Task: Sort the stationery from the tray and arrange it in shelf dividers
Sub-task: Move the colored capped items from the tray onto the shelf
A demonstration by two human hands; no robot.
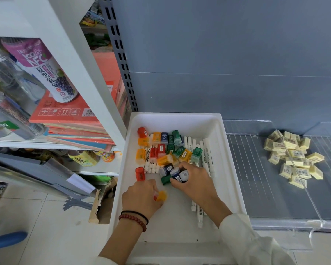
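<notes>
A white tray (231,150) holds several small coloured sharpeners (161,150) in red, orange, green and blue, lying over several white markers (207,155). My left hand (141,197) is near the tray's front left and grips an orange sharpener (161,196) together with a red one. My right hand (194,181) is in the middle of the tray, its fingers curled round dark blue sharpeners (177,174), with a green one (165,179) under its thumb. On the shelf to the right lies a pile of yellow erasers (292,157) between clear dividers (298,165).
The grey shelf (256,178) between tray and erasers is bounded by a clear front rail (294,224). A white shelving unit (75,54) to the left carries bottles, a drink can (52,71) and stacked orange pads. A cardboard box (103,199) sits on the tiled floor.
</notes>
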